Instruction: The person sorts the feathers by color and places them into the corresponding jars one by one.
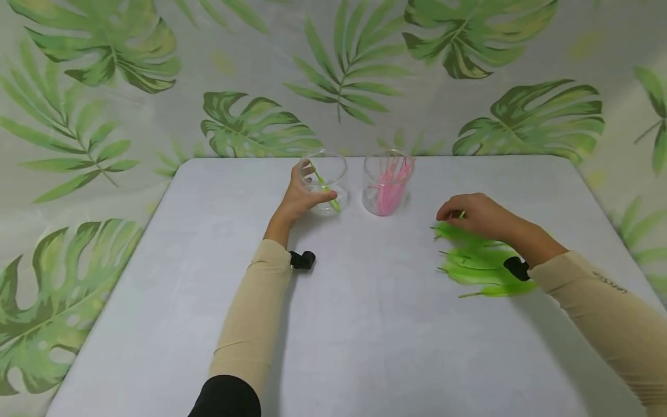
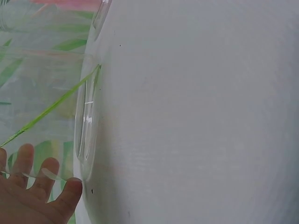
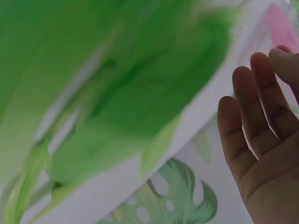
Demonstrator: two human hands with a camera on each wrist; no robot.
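My left hand (image 1: 304,200) grips a clear glass cup (image 1: 325,168) from its left side, thumb across the front. A thin green feather (image 1: 325,188) leans inside that cup, and its stem shows through the wall in the left wrist view. Over the upper end of several bright green feathers (image 1: 479,269), my right hand (image 1: 479,215) hovers low with its fingers bent down. In the right wrist view its fingers (image 3: 257,102) are loosely extended, and nothing shows between them. A speck of green appears by the fingertips in the head view.
A second clear cup (image 1: 369,197) with several pink feathers (image 1: 391,194) stands just right of the first. Both are near the far edge of the white table (image 1: 365,313). Behind hangs a leaf-patterned cloth (image 1: 365,75).
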